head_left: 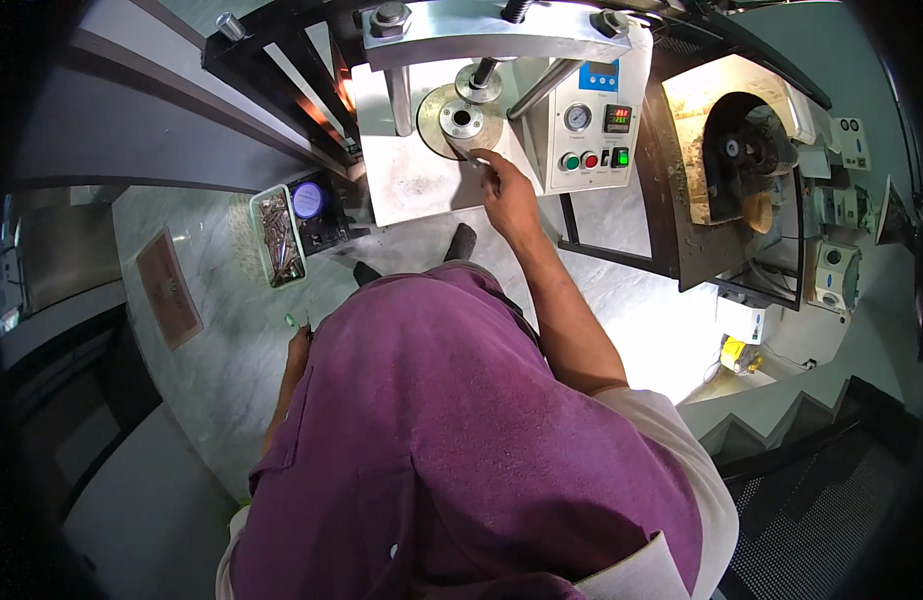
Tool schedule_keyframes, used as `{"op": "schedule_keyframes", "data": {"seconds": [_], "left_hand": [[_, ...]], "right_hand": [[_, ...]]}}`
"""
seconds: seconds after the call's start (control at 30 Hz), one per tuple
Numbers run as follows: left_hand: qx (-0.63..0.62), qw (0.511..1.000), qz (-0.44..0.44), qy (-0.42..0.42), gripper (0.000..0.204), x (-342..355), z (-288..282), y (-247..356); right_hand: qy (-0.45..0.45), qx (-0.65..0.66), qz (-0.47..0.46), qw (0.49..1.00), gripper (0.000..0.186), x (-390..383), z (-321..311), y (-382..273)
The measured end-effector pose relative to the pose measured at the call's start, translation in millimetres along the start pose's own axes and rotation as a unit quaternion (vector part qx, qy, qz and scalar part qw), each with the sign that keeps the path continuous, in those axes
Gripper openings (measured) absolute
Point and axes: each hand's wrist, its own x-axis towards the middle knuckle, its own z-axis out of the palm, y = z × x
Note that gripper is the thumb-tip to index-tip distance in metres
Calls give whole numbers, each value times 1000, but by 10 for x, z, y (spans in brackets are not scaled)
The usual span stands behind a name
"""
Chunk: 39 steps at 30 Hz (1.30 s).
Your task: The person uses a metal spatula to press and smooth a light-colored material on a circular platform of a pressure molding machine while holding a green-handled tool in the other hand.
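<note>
My right hand [509, 200] reaches forward to the near edge of a round metal plate [432, 125] on a white-topped machine [412, 190]. Its fingers are pinched together; a thin, dark sliver seems to lie at their tips, too small to name. At the middle of the plate sits a flanged metal hub [463, 124] with a dark centre hole. Just behind it, a threaded rod ends in a round metal foot [479, 84]. Low at my left side, my left hand [300, 348] is closed around a small green thing [290, 320], mostly hidden.
A control panel [594, 135] with a gauge and buttons is right of the plate, under a thick metal crossbar [497, 35]. Farther right stands a dark-framed machine [672, 220]. On the left are a tray of metal pieces [279, 240] and a purple-lidded container [308, 200].
</note>
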Motion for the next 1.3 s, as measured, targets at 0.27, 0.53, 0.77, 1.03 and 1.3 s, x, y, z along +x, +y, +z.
{"op": "schedule_keyframes", "data": {"seconds": [0.27, 0.53, 0.77, 1.03, 1.3], "left_hand": [[187, 958, 214, 27, 33, 86, -12, 0], [-92, 991, 101, -11, 26, -627, 139, 825], [298, 932, 205, 32, 33, 92, 19, 9], [-127, 989, -71, -20, 37, 90, -66, -37], [-14, 999, 24, 15, 40, -256, 186, 376]], "right_hand": [[39, 19, 26, 999, 30, 14, -20, 108], [39, 40, 51, 997, 24, -10, -131, 237], [52, 65, 17, 996, 26, -110, -126, 252], [-9, -49, -22, 998, 34, -229, -99, 96], [54, -59, 9, 997, 36, -267, -27, 140]]}}
